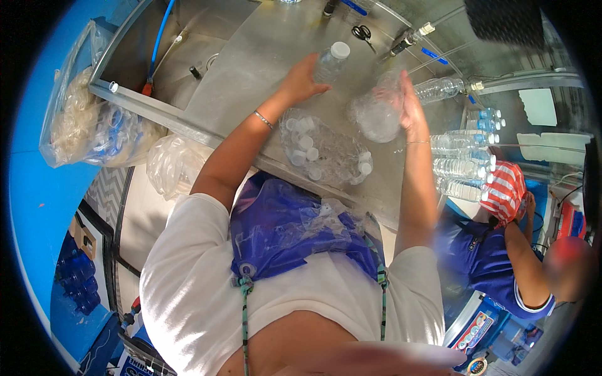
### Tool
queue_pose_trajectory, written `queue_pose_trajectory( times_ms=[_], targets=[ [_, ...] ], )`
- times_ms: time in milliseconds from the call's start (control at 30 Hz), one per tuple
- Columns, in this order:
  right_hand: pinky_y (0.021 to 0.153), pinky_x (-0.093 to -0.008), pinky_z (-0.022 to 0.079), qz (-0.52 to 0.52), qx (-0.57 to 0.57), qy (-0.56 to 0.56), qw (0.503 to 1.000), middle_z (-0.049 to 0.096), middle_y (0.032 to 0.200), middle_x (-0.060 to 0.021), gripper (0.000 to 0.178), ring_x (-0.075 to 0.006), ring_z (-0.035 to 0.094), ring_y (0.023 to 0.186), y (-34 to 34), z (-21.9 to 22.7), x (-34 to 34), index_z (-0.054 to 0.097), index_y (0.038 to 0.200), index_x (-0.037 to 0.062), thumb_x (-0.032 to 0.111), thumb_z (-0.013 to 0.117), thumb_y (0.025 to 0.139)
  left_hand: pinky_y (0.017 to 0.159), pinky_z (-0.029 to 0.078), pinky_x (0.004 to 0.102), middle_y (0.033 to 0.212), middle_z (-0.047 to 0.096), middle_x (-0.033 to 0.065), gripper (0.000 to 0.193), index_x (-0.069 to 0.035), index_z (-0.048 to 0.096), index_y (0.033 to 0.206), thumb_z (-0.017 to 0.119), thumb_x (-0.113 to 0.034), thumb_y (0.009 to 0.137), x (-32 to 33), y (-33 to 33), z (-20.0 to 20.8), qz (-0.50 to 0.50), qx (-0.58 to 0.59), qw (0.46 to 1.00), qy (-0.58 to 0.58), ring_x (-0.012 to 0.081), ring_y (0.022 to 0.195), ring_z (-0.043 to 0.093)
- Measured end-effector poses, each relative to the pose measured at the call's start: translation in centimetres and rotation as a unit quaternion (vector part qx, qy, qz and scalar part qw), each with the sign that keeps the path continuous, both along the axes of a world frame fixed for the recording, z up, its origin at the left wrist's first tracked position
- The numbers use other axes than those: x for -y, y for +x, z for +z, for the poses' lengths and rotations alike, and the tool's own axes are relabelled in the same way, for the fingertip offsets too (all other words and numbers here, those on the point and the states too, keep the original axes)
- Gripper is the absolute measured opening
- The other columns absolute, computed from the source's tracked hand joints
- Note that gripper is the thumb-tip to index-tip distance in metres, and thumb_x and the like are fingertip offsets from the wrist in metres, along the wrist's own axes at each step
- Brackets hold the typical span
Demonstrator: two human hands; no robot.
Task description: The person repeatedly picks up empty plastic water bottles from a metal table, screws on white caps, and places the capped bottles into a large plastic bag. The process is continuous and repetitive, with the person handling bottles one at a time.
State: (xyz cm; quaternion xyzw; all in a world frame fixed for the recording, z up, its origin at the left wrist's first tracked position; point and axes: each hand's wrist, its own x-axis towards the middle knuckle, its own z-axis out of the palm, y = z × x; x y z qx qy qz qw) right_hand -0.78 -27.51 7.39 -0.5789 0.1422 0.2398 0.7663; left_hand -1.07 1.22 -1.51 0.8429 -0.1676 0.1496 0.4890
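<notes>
My left hand curves its thumb and fingers around the side of a clear plastic bottle with a white cap, upright on the metal table. To the right, my right hand has its fingers stretched along a clear plastic thing, blurred by motion; its pinkish palm shows through the plastic. I cannot tell whether that thing is a bag or a bottle. Between my forearms, at the table's near edge, lies a clear plastic bag with several white-capped bottles in it.
Several capped bottles lie in a row at the right. Scissors and filling valves are at the back. A metal sink and bagged plastic are at the left. Another person is bent over at the right.
</notes>
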Motion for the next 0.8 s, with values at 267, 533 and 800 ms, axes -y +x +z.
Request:
queue_pose_trajectory(
  times_ms=[267,533,800],
  targets=[
    [0.07,-0.0371,0.059,0.02,-0.136,0.487,0.863,0.062,0.098,-0.0231,0.051,-0.0326,0.064,0.091,-1.9,-3.8,0.7,0.06,0.106,0.0017,0.049,0.059,0.089,0.094,0.044,0.0409,0.12,0.059,0.0196,0.075,-0.002,0.046,0.127,0.082,-0.025,0.065,0.1,-0.5,1.0,0.0,-0.008,1.0,0.008,0.0358,0.112,0.056],
    [0.057,-0.0293,0.053,-0.041,0.168,-0.196,0.965,0.066,0.087,-0.012,0.048,-0.0243,0.064,0.073,-3.7,5.3,-1.6,0.059,0.104,-0.0013,0.044,0.063,0.088,0.097,0.043,0.0422,0.129,0.052,0.0224,0.087,-0.002,0.041,0.133,0.083,-0.032,0.063,0.4,-1.3,1.3,-0.008,-0.028,0.997,-0.076,0.0375,0.119,0.051],
    [0.069,-0.0383,0.051,-0.156,0.417,-0.575,0.686,0.067,0.085,-0.0177,0.061,-0.0332,0.066,0.076,-1.5,0.4,-3.4,0.058,0.108,-0.0009,0.039,0.083,0.068,0.088,0.049,0.0378,0.108,0.066,0.0169,0.082,0.002,0.043,0.128,0.083,-0.032,0.064,0.7,-1.5,2.5,0.014,-0.026,0.999,-0.026,0.0327,0.1,0.064]
  ],
)
